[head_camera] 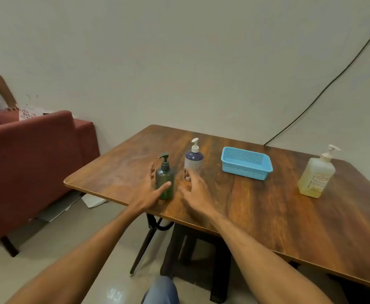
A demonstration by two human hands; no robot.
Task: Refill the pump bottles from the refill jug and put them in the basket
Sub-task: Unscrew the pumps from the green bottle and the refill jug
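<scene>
Brown tabletop holds everything. Left hand fingers are spread wide around the green bottle, thumb touching it. Right hand is loose beside the purple bottle. Farther right sit the blue basket and jug.

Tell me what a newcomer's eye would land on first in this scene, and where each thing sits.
First, the two bare hands reaching over the near left part of the wooden table: the left hand is open around the small green pump bottle, and the right hand is open just in front of the blue-and-white pump bottle. Next, the bright blue basket stands empty mid-table, with the large yellowish pump bottle alone at the right.
</scene>
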